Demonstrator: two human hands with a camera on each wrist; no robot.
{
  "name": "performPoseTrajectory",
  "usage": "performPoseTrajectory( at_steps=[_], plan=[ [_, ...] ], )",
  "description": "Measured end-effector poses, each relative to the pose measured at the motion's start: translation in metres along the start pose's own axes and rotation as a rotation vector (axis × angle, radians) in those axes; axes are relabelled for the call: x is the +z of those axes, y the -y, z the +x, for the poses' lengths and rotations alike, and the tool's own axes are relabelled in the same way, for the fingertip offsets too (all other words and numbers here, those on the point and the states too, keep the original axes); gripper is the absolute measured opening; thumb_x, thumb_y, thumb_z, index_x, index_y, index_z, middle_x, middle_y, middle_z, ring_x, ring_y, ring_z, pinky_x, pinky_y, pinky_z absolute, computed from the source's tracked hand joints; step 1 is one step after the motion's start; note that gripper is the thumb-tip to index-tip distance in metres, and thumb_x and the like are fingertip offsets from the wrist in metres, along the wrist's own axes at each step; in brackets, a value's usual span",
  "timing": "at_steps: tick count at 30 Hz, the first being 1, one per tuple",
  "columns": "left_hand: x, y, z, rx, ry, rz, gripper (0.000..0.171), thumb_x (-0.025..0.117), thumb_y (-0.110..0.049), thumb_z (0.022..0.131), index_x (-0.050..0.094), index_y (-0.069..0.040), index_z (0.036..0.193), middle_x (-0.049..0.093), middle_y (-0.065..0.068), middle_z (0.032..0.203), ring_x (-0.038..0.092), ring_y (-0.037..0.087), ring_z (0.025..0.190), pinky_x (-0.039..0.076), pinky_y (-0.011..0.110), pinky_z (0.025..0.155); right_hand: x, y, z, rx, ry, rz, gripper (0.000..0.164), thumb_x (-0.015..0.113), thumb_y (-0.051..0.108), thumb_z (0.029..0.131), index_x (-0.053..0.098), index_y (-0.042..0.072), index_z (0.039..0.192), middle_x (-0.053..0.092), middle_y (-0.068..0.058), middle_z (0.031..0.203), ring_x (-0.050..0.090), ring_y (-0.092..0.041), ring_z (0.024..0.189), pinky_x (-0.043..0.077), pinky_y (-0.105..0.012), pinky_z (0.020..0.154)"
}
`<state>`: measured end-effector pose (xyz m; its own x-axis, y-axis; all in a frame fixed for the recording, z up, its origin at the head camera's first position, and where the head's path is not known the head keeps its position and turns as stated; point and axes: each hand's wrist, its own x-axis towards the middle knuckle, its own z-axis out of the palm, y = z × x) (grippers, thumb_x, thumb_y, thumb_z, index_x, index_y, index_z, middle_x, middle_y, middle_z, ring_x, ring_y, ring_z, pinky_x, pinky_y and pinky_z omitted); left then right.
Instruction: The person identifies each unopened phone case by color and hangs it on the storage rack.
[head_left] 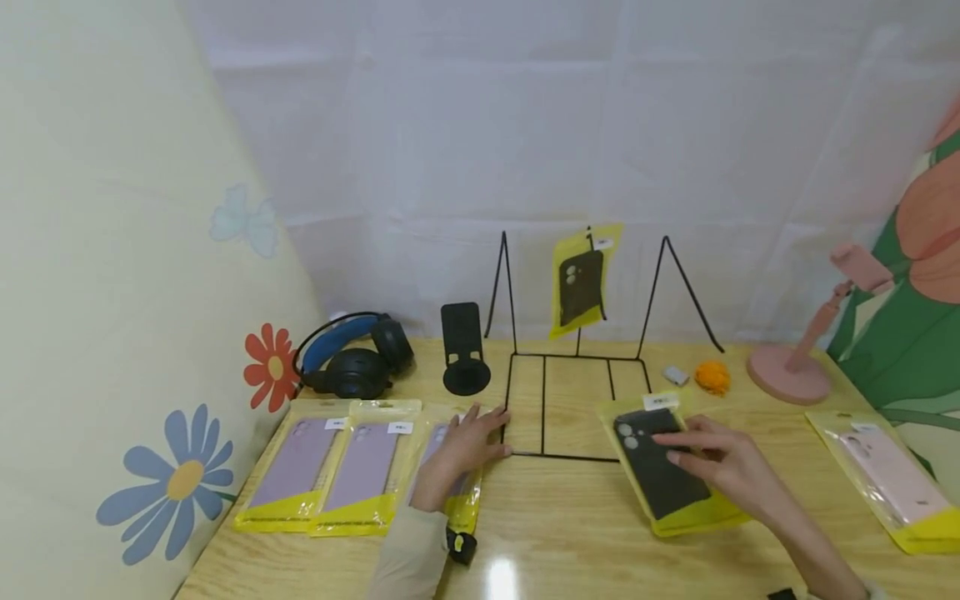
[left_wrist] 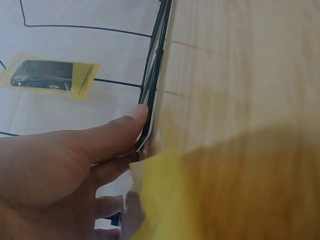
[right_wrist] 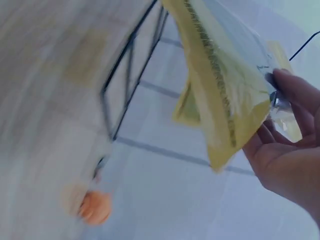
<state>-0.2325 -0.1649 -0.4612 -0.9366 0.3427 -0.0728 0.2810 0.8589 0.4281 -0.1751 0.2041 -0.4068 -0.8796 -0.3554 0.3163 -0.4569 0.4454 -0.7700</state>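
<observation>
My right hand [head_left: 731, 467] grips a yellow-edged clear pouch with a black phone case [head_left: 660, 475] inside, tilted above the table in front of the rack. In the right wrist view the pouch's printed yellow edge [right_wrist: 212, 80] shows, with thumb and fingers on either side of it. My left hand [head_left: 468, 442] pinches the left side of a black wire display rack [head_left: 543, 404] near its front corner; the left wrist view shows the thumb [left_wrist: 137, 112] against the wire. Another pouched black phone case [head_left: 581, 287] hangs on the rack's middle hook. A pouched purple case [head_left: 461, 504] lies partly hidden beneath my left hand.
Two more pouched purple cases [head_left: 363, 467] lie at the left, headphones [head_left: 360, 371] behind them. A black phone stand [head_left: 465, 350] stands left of the rack. To the right are a small grey item [head_left: 676, 376], an orange ball [head_left: 712, 377], a pink stand [head_left: 791, 375] and a pouched pink case [head_left: 892, 475].
</observation>
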Motion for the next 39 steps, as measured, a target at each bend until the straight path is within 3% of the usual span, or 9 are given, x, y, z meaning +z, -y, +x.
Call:
performPoseTrajectory(
  at_steps=[5, 12, 20, 31, 35, 37, 39],
  plan=[
    [0.001, 0.002, -0.001, -0.008, 0.001, -0.015, 0.057, 0.068, -0.028, 0.09, 0.05, -0.008, 0.14, 0.039, 0.009, 0.151, 0.022, 0.045, 0.14, 0.016, 0.067, 0.108, 0.016, 0.036, 0.014, -0.064, -0.046, 0.146, 0.029, 0.067, 0.006, 0.089, 0.07, 0.01, 0.118, 0.045, -0.007, 0.088, 0.035, -0.012, 0.058, 0.04, -0.025, 0.05],
    [0.0, 0.0, 0.0, -0.016, 0.014, -0.013, 0.058, 0.067, -0.028, 0.09, 0.049, -0.008, 0.141, 0.038, 0.008, 0.152, 0.022, 0.045, 0.14, 0.015, 0.067, 0.108, 0.021, 0.068, 0.035, -0.012, -0.15, 0.198, 0.032, 0.069, 0.016, 0.09, 0.069, 0.017, 0.121, 0.047, -0.007, 0.087, 0.038, -0.017, 0.062, 0.038, -0.029, 0.052],
    [0.0, -0.002, 0.0, -0.027, 0.023, -0.008, 0.058, 0.067, -0.028, 0.09, 0.049, -0.008, 0.141, 0.038, 0.007, 0.152, 0.022, 0.044, 0.141, 0.015, 0.066, 0.108, 0.021, 0.072, 0.046, 0.031, -0.189, 0.226, 0.034, 0.071, 0.02, 0.089, 0.068, 0.016, 0.123, 0.041, -0.007, 0.076, 0.033, -0.019, 0.057, 0.034, -0.03, 0.048],
    [0.0, -0.001, 0.002, -0.033, 0.033, 0.015, 0.059, 0.067, -0.03, 0.09, 0.048, -0.009, 0.142, 0.037, 0.006, 0.153, 0.021, 0.043, 0.141, 0.016, 0.066, 0.108, 0.018, 0.073, 0.049, 0.119, -0.181, 0.223, 0.036, 0.072, 0.027, 0.088, 0.068, 0.019, 0.123, 0.04, -0.008, 0.077, 0.032, -0.019, 0.056, 0.033, -0.029, 0.047],
    [-0.001, -0.002, 0.002, -0.033, 0.031, 0.016, 0.059, 0.067, -0.029, 0.09, 0.049, -0.009, 0.142, 0.037, 0.006, 0.152, 0.021, 0.043, 0.141, 0.015, 0.066, 0.108, 0.018, 0.071, 0.054, 0.172, -0.164, 0.18, 0.041, 0.071, 0.038, 0.087, 0.066, 0.026, 0.125, 0.052, -0.005, 0.094, 0.035, -0.019, 0.058, 0.035, -0.031, 0.048],
    [-0.002, -0.002, 0.002, -0.032, 0.031, 0.011, 0.059, 0.067, -0.029, 0.09, 0.049, -0.009, 0.142, 0.037, 0.007, 0.152, 0.021, 0.043, 0.141, 0.015, 0.066, 0.109, 0.018, 0.068, 0.06, 0.191, -0.152, 0.182, 0.043, 0.071, 0.041, 0.086, 0.065, 0.026, 0.127, 0.057, -0.003, 0.114, 0.045, -0.018, 0.07, 0.042, -0.032, 0.057],
    [-0.002, -0.003, 0.001, -0.029, 0.031, 0.008, 0.059, 0.067, -0.03, 0.09, 0.049, -0.008, 0.142, 0.037, 0.007, 0.153, 0.021, 0.044, 0.141, 0.015, 0.066, 0.109, 0.019, 0.061, 0.068, 0.195, -0.138, 0.203, 0.046, 0.07, 0.042, 0.086, 0.064, 0.025, 0.128, 0.055, -0.002, 0.13, 0.053, -0.022, 0.093, 0.049, -0.038, 0.076]
  ],
)
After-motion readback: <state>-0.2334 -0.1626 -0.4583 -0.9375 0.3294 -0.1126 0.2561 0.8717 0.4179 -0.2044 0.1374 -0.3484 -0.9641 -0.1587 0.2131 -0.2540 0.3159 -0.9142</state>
